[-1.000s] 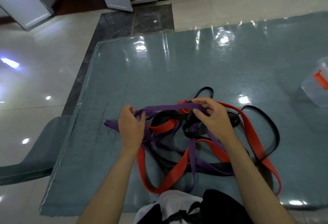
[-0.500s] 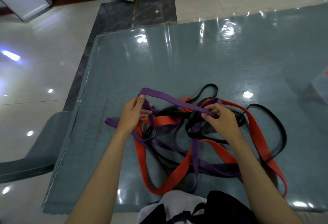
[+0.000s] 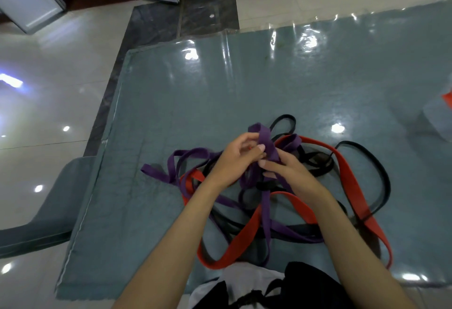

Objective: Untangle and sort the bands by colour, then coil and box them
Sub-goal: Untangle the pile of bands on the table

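A tangle of purple bands (image 3: 193,154), red bands (image 3: 347,176) and black bands (image 3: 381,176) lies on the grey-green table (image 3: 195,103) in front of me. My left hand (image 3: 234,159) and my right hand (image 3: 291,174) meet over the middle of the heap. Both pinch a raised fold of purple band (image 3: 265,140) that sticks up between the fingers. A purple strand runs down from the hands across a red loop (image 3: 234,247) near the front edge.
A clear plastic box (image 3: 437,118) with a red part stands at the table's right edge. A grey chair (image 3: 49,215) sits at the left side. Glossy tiled floor and white doors lie beyond the far edge.
My left hand has moved right to meet my right hand. The long purple span stretched between them has been gathered into a short raised fold.
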Available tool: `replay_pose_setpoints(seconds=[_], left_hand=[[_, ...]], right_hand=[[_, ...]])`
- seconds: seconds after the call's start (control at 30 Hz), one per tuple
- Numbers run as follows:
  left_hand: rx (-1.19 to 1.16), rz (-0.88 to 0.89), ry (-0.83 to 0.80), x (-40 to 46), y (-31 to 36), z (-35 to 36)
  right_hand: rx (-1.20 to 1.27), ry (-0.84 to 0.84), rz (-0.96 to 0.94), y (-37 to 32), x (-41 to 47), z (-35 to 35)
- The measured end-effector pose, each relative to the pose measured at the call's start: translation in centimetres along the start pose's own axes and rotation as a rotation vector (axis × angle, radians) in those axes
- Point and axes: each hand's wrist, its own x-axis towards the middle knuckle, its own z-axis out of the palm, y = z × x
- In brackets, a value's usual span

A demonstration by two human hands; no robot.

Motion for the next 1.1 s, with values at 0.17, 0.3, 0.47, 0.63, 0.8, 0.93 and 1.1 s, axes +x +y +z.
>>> replay_pose_setpoints(seconds=[0.17, 0.3, 0.47, 0.63, 0.8, 0.93, 1.1], left_hand=[[0.046, -0.024, -0.038, 0.0, -0.2, -1.2], [0.386, 0.008, 0.209, -1.0, -2.5, -2.6], [1.047, -0.242, 0.037, -3.1, -7.3, -5.8], [1.219, -0.225, -0.036, -4.8, -9.7, -5.7], [0.874, -0.018, 0.07, -4.1, -8.9, -1.9], [0.403, 0.05, 0.007, -2.4, -6.2, 2.1], [0.408, 0.068, 0.238, -0.3, -4.5, 3.2]], right_hand=[[-0.091, 0.121, -0.124, 0.3, 0.2, 0.0], [-0.092, 0.212, -0.074, 0.5, 0.7, -0.1], [0.187, 0.471, 0.01, -0.2, 0.6, -1.4], [0.758, 0.491, 0.049, -2.4, 0.0, -2.2], [0.95, 0.385, -0.019, -5.8, -1.3, -1.4], [0.913, 0.286, -0.055, -8.4, -1.5, 0.4], [0.876, 0.199, -0.048, -10.1, -1.4, 3.1]])
